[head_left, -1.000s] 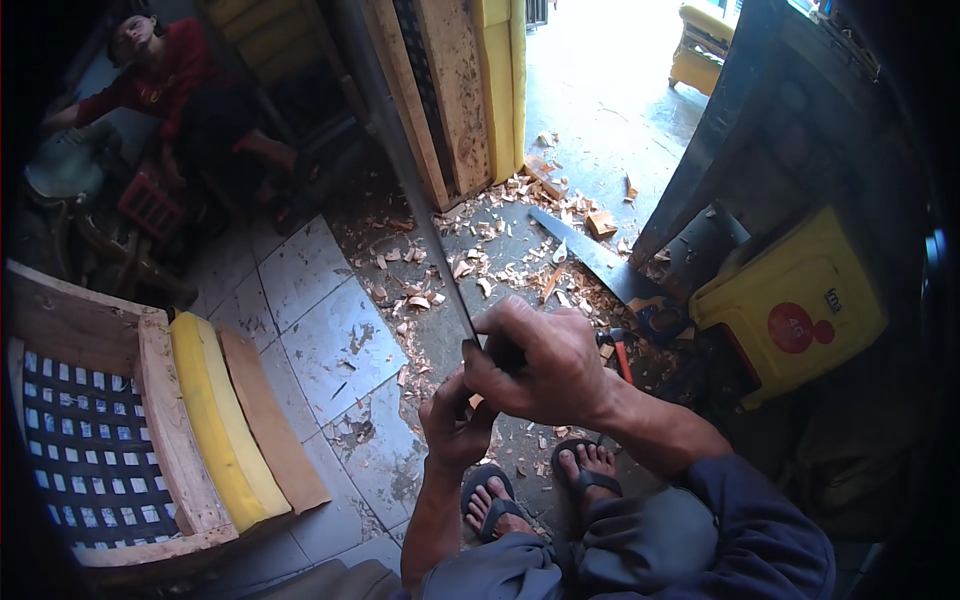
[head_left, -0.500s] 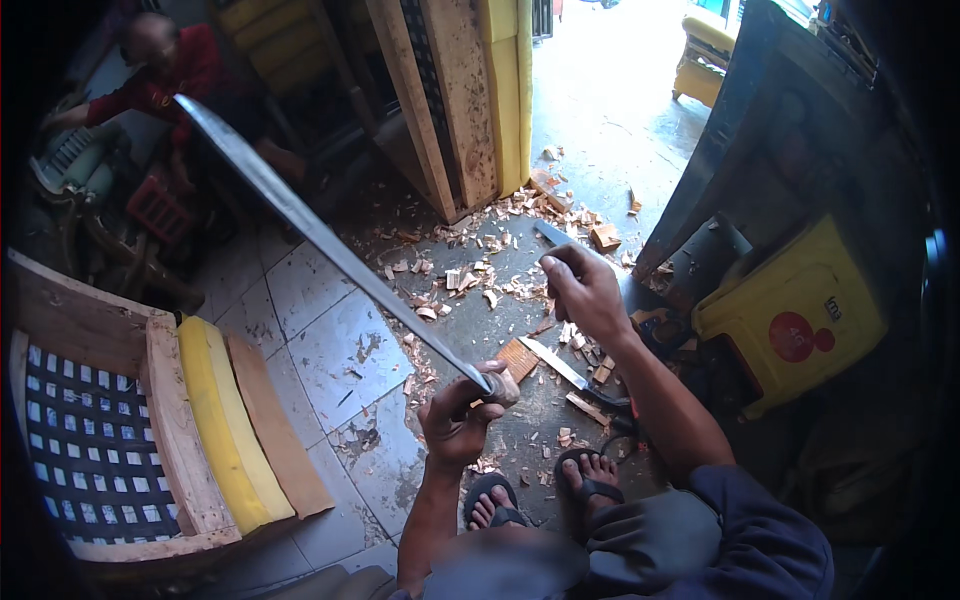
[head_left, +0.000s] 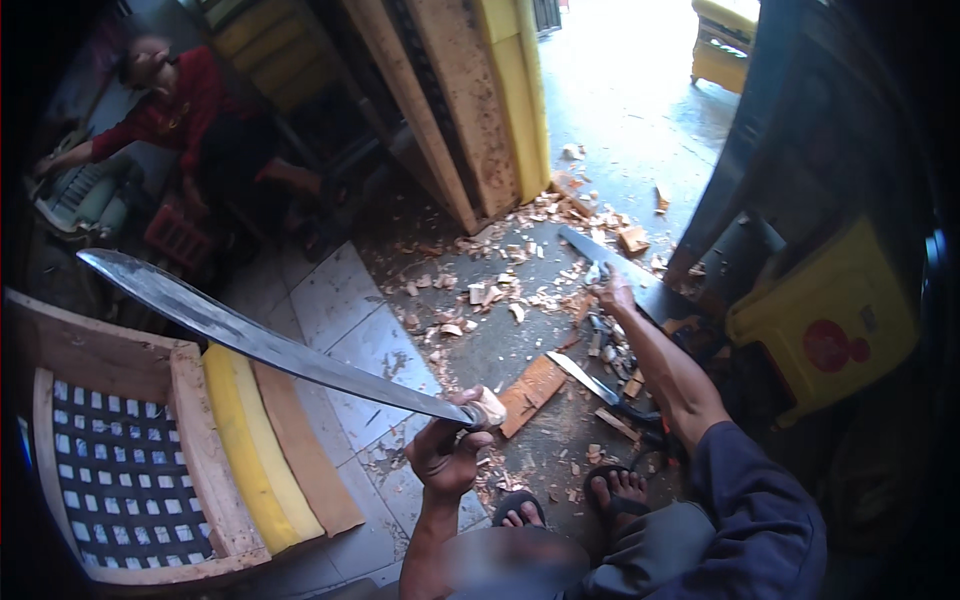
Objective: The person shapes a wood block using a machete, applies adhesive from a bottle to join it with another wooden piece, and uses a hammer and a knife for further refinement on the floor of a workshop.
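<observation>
**One-Sided Hold, Low Reach Opposite**

A long curved grey metal blade [head_left: 230, 328] is held in the left hand [head_left: 448, 458] at the lower centre of the frame, its tip directed to the upper left. The fingers are curled closed around its base; a pale wooden piece [head_left: 488, 406], apparently the handle, is seen beyond them. By this hold the blade is judged to be kept outboard of the sandalled feet [head_left: 625, 482] at the lower edge.

The right hand [head_left: 612, 292] is extended right of centre, fingers partly curled, near a flat silver saw blade [head_left: 598, 250]; whether anything is gripped cannot be told. One-handed carrying is judged to leave this side free for low reaching.

Between the hands, a flat brown wooden board [head_left: 533, 395] and a pale-bladed knife [head_left: 570, 368] are laid among pale curled wood shavings [head_left: 490, 293].

Edges and room: the knife's blade is exposed beside the right forearm. At left, clearance between the held tip and a pale wooden frame with black webbing [head_left: 195, 440] cannot be judged. Movement rightward is bounded by a yellow plastic container [head_left: 880, 300]; the white floor tiles [head_left: 335, 300] offer more room.
</observation>
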`<state>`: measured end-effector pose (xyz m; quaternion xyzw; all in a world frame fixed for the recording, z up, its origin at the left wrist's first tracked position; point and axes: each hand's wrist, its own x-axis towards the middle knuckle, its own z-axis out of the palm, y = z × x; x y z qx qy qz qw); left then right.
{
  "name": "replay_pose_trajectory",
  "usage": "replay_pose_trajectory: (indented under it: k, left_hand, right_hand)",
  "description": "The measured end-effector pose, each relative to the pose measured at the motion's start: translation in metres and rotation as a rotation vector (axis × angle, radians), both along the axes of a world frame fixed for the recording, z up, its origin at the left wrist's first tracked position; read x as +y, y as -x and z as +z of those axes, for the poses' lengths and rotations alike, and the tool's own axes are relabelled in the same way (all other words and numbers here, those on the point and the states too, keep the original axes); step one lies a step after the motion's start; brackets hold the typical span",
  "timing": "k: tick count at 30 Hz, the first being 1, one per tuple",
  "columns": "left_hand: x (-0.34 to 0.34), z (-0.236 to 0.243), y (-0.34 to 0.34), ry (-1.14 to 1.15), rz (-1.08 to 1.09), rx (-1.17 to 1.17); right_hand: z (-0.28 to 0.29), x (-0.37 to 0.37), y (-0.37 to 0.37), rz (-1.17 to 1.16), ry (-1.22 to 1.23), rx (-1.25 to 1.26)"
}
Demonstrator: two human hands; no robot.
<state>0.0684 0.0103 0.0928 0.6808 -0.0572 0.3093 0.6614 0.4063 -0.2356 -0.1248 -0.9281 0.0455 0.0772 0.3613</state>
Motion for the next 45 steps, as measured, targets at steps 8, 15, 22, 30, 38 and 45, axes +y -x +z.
replay_pose_trajectory:
  k: [8,15,22,30,38,45]
  left_hand:
    - [0.012,-0.006,-0.008,-0.152,0.008,0.02]
    - [0.002,-0.023,-0.009,0.014,0.063,0.003]
    - [-0.016,-0.035,-0.037,-0.244,0.292,0.055]
    - [-0.028,-0.022,-0.038,-0.03,0.212,-0.047]
    - [-0.023,-0.013,-0.027,-0.322,0.384,0.039]
    - [-0.026,-0.005,-0.027,-0.353,0.447,0.04]
  right_hand:
    - [0.011,0.002,-0.021,0.026,0.136,-0.143]
    - [0.16,0.049,0.093,0.29,-0.648,-0.159]
    - [0.292,0.013,0.204,0.384,-0.819,-0.378]
    - [0.322,0.026,0.217,0.497,-0.596,-0.46]
    - [0.335,0.039,0.228,0.633,-0.49,-0.69]
    - [0.337,0.042,0.233,0.678,-0.435,-0.799]
